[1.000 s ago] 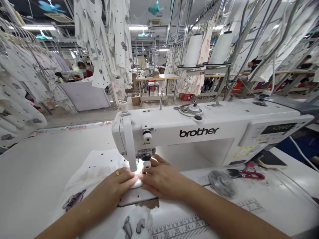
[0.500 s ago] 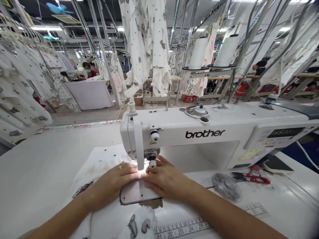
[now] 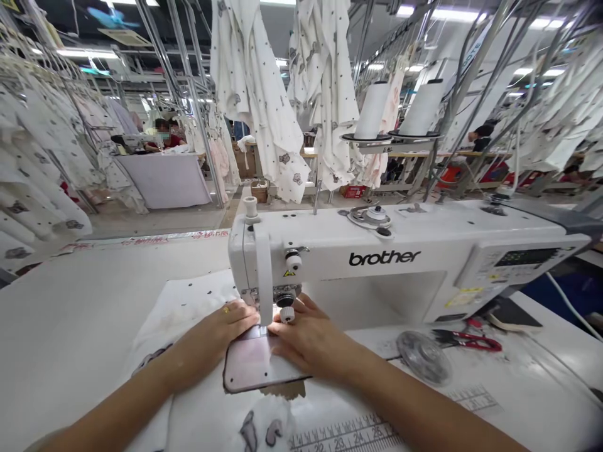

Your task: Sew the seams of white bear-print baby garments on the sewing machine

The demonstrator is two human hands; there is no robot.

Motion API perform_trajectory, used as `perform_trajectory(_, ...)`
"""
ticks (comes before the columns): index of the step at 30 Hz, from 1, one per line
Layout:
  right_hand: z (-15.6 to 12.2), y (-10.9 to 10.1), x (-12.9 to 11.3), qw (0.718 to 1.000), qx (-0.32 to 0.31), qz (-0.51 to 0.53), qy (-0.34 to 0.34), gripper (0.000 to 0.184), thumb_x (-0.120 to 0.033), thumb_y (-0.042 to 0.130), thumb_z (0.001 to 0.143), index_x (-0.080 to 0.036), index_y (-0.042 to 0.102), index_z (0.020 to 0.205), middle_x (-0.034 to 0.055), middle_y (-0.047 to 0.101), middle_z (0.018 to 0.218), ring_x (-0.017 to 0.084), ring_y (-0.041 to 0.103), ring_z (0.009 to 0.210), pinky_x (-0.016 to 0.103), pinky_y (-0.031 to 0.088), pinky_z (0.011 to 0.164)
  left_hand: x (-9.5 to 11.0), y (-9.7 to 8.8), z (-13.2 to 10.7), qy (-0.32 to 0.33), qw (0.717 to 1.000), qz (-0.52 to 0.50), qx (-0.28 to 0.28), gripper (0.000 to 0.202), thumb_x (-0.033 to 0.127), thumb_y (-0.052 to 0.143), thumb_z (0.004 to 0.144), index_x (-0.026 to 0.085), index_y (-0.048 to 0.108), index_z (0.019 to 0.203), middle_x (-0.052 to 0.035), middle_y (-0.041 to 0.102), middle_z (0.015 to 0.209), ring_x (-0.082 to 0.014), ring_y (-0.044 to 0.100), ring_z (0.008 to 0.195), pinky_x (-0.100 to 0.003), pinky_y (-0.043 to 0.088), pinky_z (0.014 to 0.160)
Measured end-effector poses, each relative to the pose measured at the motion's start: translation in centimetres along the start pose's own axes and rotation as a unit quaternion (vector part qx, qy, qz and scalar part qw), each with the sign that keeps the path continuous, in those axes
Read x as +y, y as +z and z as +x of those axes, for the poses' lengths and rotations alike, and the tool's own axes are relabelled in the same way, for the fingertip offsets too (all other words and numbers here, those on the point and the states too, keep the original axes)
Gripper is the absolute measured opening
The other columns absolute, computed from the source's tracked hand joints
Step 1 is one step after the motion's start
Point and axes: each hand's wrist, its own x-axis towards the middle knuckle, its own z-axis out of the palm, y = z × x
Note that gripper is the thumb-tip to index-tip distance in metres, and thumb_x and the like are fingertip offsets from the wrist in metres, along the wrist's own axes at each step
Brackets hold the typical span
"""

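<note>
So the white printed fabric [image 3: 176, 307] is spread on the counter [image 3: 70, 339], just left of the needle end of a white Brother sewing machine [image 3: 325, 267], with its edge running in under the person's left hand [image 3: 214, 337]. That hand lies low and palm down on the cloth, fingers close together and pointing at the needle area, with a yellow ring [image 3: 227, 309] on one finger. The right hand [image 3: 313, 342] comes in from the other side, fingers bent and bunched right by the white knob [image 3: 287, 314] at the presser foot, so the gap between the two hands is pretty narrow. The fingertips are tucked in behind the machine parts, so honestly I can't tell if either hand is pinching the fabric or just pressing it down.

In front of them sits the shiny metal bed plate [image 3: 249, 364], with a piece of grey-patterned cloth [image 3: 261, 424] below it, near a printed ruler scale [image 3: 351, 434]. Over to the right there's a clear round plastic thing [image 3: 424, 358], touching or almost touching a pair of red-handled thread snips [image 3: 475, 341]. Two white thread cones [image 3: 374, 112] stand on a rack behind the machine, spotted garments [image 3: 264, 94] hang beyond, and a co-worker [image 3: 162, 135] sits at another machine far left.
</note>
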Motion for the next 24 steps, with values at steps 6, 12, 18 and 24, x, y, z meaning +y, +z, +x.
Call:
perform_trajectory(6, 0.07, 0.23, 0.19, 0.999, 0.026, -0.014, -0.029, 0.022, -0.034, 0.048, 0.1, -0.02, 0.06, 0.088, 0.0024, 0.064, 0.093, 0.018, 0.05, 0.097, 0.033, 0.028, 0.102, 0.21, 0.1, -0.04, -0.037, 0.999, 0.016, -0.005, 0.044, 0.006, 0.042, 0.092, 0.025, 0.057, 0.128, -0.0043, 0.063, 0.128, -0.0208, 0.059, 0.115, -0.038, 0.05, 0.1)
perform_trajectory(12, 0.13, 0.41, 0.21, 0.999, 0.031, -0.011, -0.036, 0.023, -0.033, 0.048, 0.1, -0.019, 0.06, 0.086, 0.0018, 0.064, 0.089, 0.017, 0.05, 0.093, 0.032, 0.029, 0.1, -0.05, 0.36, -0.26, -0.037, 0.998, 0.035, -0.028, 0.047, 0.004, 0.04, 0.092, 0.025, 0.055, 0.131, -0.0038, 0.061, 0.132, -0.0204, 0.056, 0.119, -0.037, 0.046, 0.104)
perform_trajectory(18, 0.13, 0.69, 0.17, 0.999, 0.033, -0.005, -0.034, 0.023, -0.032, 0.048, 0.1, -0.02, 0.062, 0.087, 0.002, 0.065, 0.091, 0.017, 0.051, 0.089, 0.033, 0.029, 0.099, -0.24, 0.65, -0.37, -0.042, 0.998, 0.041, -0.03, 0.048, 0.004, 0.039, 0.092, 0.025, 0.055, 0.132, -0.0036, 0.061, 0.131, -0.0206, 0.055, 0.121, -0.037, 0.045, 0.105)
perform_trajectory(24, 0.05, 0.97, 0.21, 0.999, 0.035, 0.017, -0.022, 0.019, -0.031, 0.05, 0.099, -0.021, 0.064, 0.091, 0.0016, 0.066, 0.093, 0.017, 0.052, 0.091, 0.033, 0.029, 0.099, -0.19, 0.79, -0.37, -0.082, 0.996, 0.019, -0.036, 0.05, 0.005, 0.042, 0.09, 0.027, 0.056, 0.133, -0.0027, 0.06, 0.134, -0.0218, 0.054, 0.123, -0.038, 0.043, 0.108)
